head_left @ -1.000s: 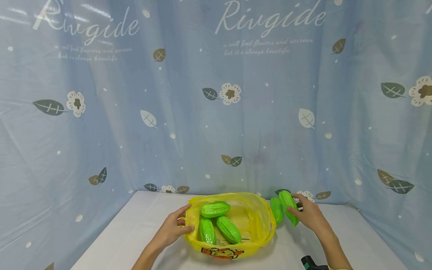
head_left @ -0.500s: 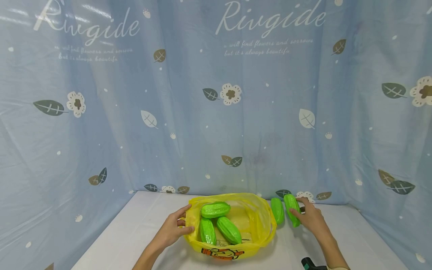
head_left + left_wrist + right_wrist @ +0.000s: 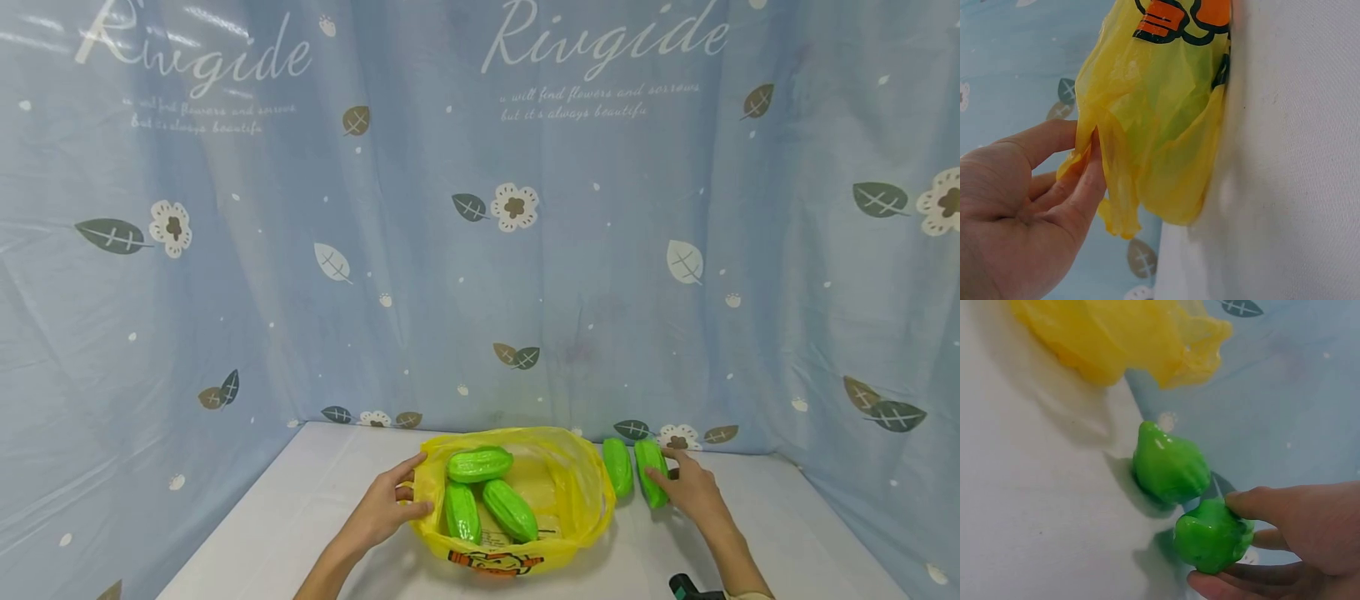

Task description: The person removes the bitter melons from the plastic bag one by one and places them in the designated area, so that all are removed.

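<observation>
A yellow plastic bag stands with its mouth spread wide on the white table, and three shiny green ridged gourds lie inside. My left hand holds the bag's left rim; in the left wrist view the thumb and fingers pinch the crumpled edge. To the right of the bag, my right hand grips a green ridged gourd between thumb and fingers. Just left of it lies another such gourd, apart from the held one in the head view. In the right wrist view the held gourd shows its lobed end.
A blue curtain printed with leaves and flowers rises behind and beside the white table. Near the front edge, by the right forearm, a black object with a green patch shows in part.
My right hand has moved the gripped gourd slightly right and lower, away from the one beside it, and it stands less tilted. The left hand and the bag have kept their places.
</observation>
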